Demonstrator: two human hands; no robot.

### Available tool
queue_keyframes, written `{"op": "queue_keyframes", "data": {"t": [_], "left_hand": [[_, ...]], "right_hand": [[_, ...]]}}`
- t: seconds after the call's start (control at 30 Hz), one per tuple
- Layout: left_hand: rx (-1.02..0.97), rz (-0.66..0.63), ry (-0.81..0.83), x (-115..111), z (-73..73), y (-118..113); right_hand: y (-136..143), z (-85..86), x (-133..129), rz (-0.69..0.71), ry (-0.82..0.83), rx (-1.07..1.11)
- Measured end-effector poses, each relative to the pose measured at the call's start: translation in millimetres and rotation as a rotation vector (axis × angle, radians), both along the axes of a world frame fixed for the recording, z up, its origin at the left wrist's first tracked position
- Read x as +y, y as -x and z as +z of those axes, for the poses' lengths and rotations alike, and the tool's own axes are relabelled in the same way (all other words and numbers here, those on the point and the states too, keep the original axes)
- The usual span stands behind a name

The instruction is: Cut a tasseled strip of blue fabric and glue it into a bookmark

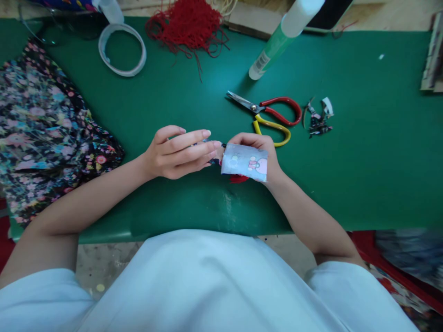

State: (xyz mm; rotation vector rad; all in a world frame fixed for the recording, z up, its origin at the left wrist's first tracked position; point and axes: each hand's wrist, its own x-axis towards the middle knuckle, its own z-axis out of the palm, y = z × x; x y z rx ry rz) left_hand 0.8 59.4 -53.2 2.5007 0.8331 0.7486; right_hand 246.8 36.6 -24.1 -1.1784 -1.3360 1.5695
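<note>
A small light-blue printed piece [244, 162] with a pink pattern is held over the green table, with my right hand [259, 144] closed behind it. A bit of red [238, 179] shows under its lower edge. On its left side, my left hand [183, 154] is closed on a dark patterned bit of fabric [217, 156] that meets the printed piece; the fingers partly cover it. Just beyond my right hand lie scissors [254, 108] with one red and one yellow handle, their blades pointing left.
Floral fabric [44, 133] covers the table's left side. A tape roll [122, 50], red strings [188, 25] and a green-and-white tube [277, 41] stand or lie at the back. Dark scraps [318, 119] lie right of the scissors.
</note>
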Motion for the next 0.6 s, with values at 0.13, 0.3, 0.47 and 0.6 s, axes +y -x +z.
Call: {"op": "queue_keyframes", "data": {"t": [0.13, 0.3, 0.47, 0.6], "left_hand": [[0.024, -0.029, -0.098, 0.9, -6.2, 3.4], [0.056, -0.018, -0.267, 1.5, -5.0, 6.7], [-0.08, -0.038, -0.572, 1.2, -0.1, 1.5], [0.08, -0.012, -0.219, 1.7, -2.5, -2.0]], "right_hand": [[-0.6, -2.6, 0.0, 0.007, 0.005, 0.006], [-1.1, -5.8, 0.3, -0.007, 0.016, 0.029], [-1.5, -5.8, 0.2, -0.01, -0.01, -0.014], [-1.0, -2.4, -0.3, 0.021, -0.018, 0.01]]}}
